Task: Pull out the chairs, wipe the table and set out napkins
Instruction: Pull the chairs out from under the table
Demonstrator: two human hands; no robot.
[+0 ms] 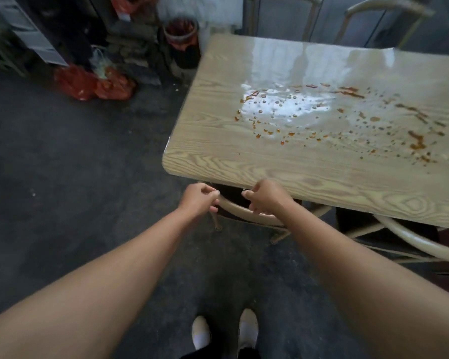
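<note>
A light wooden table (pixel 218 161) fills the right half of the view, its top spattered with orange-red sauce drops (pixel 347 120) and a wet sheen. Tucked under its near edge is a beige chair (pixel 237 209) with a curved top rail. My left hand (pixel 198 199) grips the left end of that rail. My right hand (pixel 266 196) curls its fingers over the rail a little further right. A second beige chair (pixel 405 237) sits pushed under the table to the right.
Two more chair backs (pixel 283 16) stand along the table's far side. Red plastic bags (pixel 94 84) and a dark bucket (pixel 182 37) clutter the floor at the back left. Dark floor (pixel 62 177) spreads to the left and behind me; my white shoes (pixel 224 330) are below.
</note>
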